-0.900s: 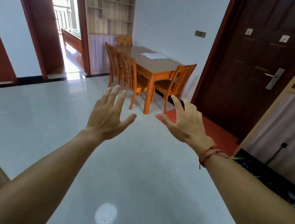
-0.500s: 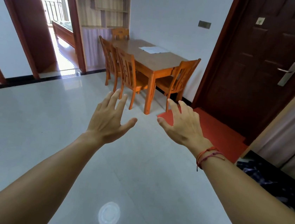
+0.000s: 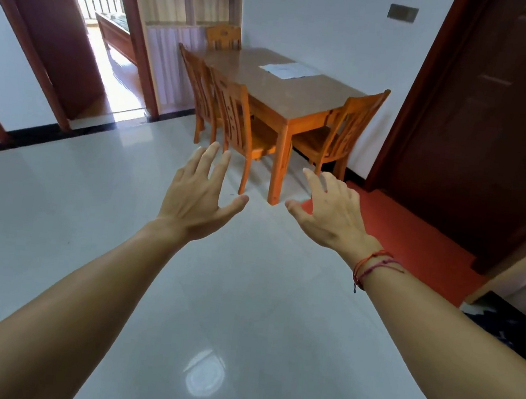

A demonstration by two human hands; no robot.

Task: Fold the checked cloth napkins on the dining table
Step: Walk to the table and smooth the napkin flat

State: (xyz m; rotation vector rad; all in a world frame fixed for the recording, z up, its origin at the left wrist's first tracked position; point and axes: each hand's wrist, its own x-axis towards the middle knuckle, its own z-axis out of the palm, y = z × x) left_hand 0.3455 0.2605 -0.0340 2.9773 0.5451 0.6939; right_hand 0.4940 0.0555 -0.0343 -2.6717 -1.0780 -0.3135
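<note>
Tiled room, dining table [image 3: 298, 105] ahead. Napkin [image 3: 288, 70] lies flat by its right edge, long axis unclear. Left hand [image 3: 194, 198] and right hand [image 3: 332, 212] spread, empty.

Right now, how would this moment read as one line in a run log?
stage: folding not begun | left hand: open, empty | right hand: open, empty | napkins: flat on table, beyond reach

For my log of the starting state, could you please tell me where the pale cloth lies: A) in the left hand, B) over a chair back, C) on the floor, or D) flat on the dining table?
D: the pale cloth lies flat on the dining table, while the left hand and right hand are open and hold nothing.
</note>
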